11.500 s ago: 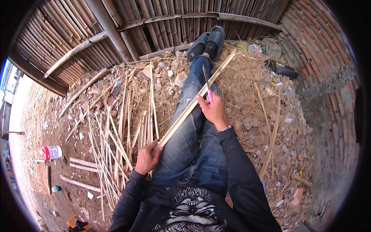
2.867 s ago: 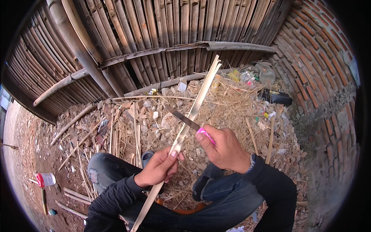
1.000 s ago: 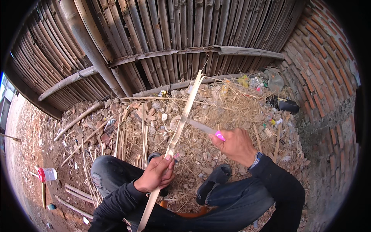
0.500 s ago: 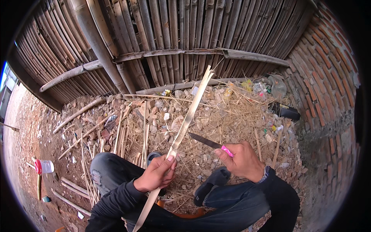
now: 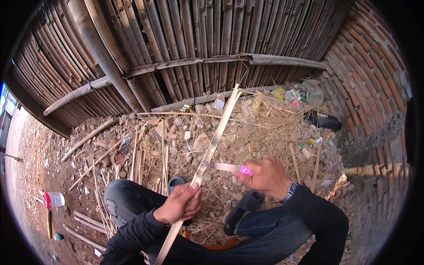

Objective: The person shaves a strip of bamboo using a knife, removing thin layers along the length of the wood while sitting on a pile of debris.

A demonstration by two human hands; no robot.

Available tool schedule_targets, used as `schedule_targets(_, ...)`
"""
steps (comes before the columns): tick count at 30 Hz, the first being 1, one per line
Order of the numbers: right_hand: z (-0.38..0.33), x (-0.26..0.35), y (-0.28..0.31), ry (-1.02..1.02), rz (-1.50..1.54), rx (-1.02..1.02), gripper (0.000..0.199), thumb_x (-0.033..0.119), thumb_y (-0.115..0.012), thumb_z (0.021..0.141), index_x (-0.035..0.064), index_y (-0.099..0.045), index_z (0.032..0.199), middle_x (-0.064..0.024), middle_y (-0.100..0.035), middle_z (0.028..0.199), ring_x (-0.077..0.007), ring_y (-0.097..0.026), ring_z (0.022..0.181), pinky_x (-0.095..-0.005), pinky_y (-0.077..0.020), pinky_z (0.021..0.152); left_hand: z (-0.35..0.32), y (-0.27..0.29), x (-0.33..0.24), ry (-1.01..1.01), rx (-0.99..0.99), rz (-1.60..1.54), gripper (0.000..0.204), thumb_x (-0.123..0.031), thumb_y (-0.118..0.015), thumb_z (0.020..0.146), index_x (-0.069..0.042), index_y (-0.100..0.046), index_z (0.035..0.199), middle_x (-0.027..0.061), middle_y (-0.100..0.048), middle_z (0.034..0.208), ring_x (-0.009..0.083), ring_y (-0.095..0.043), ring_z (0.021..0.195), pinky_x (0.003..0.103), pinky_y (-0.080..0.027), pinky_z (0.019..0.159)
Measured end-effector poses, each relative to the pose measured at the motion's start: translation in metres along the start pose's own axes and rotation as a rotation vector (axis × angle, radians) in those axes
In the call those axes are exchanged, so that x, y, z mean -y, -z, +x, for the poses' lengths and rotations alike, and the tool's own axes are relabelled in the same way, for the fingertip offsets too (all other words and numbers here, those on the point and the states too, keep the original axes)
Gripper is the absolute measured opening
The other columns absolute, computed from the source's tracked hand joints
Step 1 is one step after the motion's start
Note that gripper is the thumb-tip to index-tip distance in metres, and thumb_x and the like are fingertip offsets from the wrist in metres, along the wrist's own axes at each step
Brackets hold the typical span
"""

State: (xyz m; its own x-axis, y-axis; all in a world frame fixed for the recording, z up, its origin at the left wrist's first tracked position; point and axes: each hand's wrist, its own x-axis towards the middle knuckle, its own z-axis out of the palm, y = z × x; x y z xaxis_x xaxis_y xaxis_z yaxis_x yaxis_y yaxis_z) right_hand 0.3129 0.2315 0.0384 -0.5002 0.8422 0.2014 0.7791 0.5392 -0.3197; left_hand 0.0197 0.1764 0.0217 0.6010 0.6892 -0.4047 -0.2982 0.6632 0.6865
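Head view: a long bamboo strip (image 5: 215, 141) is gripped near its lower part by the left hand (image 5: 179, 204), fingers wrapped around it, and is slanted up toward the bamboo fence (image 5: 185, 48). A knife (image 5: 226, 167) with a pink handle is clenched in the right hand (image 5: 264, 176), its blade laid against the strip's right edge. Far left of the strip, a white cup (image 5: 53, 199) with a red band is seen lying on the dirt; its contents cannot be made out.
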Motion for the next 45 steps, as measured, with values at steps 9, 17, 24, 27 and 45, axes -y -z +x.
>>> schedule_targets(9,0.01,-0.012,0.006,0.037,-0.031,-0.137,0.054,0.058,-0.064,0.098,0.0097,-0.069,0.075,-0.0109,-0.062,0.055,-0.0299,-0.066,0.049,-0.0446,-0.0514,0.044,-0.009,-0.005,-0.004,0.009,0.074,-0.166,0.036,-0.04,-0.036,0.116,-0.011,-0.043,0.094,-0.0013,-0.029,0.056,0.0089,-0.026,0.042,0.025,-0.025,0.036)
schedule_targets(17,0.019,-0.014,0.018,-0.04,-0.032,-0.181,0.054,0.054,-0.06,0.102,0.0079,-0.069,0.076,-0.0127,-0.06,0.054,-0.0339,-0.065,0.051,-0.0449,-0.0505,0.048,-0.017,-0.005,0.0,0.033,0.115,-0.245,0.038,-0.04,-0.037,0.115,-0.011,-0.043,0.092,-0.0018,-0.029,0.056,0.0083,-0.026,0.042,0.025,-0.024,0.036)
schedule_targets(24,0.025,-0.071,0.063,-0.441,-0.04,-0.332,0.06,0.051,-0.056,0.105,0.0026,-0.066,0.07,-0.0197,-0.055,0.054,-0.0396,-0.054,0.047,-0.0457,-0.0401,0.047,-0.014,-0.013,0.019,0.186,0.165,-0.178,0.039,-0.04,-0.039,0.115,-0.01,-0.046,0.092,-0.0017,-0.031,0.056,0.0086,-0.028,0.042,0.024,-0.024,0.036)
schedule_targets(27,0.022,-0.047,0.055,-0.398,0.032,-0.308,0.058,0.044,-0.058,0.106,-0.0003,-0.066,0.07,-0.0196,-0.052,0.052,-0.0371,-0.053,0.048,-0.0445,-0.0391,0.049,-0.008,-0.006,0.013,0.132,0.138,-0.153,0.039,-0.04,-0.038,0.115,-0.009,-0.048,0.092,-0.0016,-0.03,0.056,0.0084,-0.027,0.043,0.024,-0.024,0.037)
schedule_targets(45,0.015,-0.036,0.027,-0.269,0.163,0.014,0.059,0.052,-0.059,0.103,0.0058,-0.068,0.068,-0.0146,-0.056,0.049,-0.0353,-0.061,0.047,-0.0452,-0.0473,0.046,-0.005,-0.006,0.012,0.178,0.101,-0.141,0.039,-0.041,-0.039,0.115,-0.011,-0.045,0.091,-0.0016,-0.029,0.056,0.0088,-0.026,0.042,0.025,-0.024,0.037)
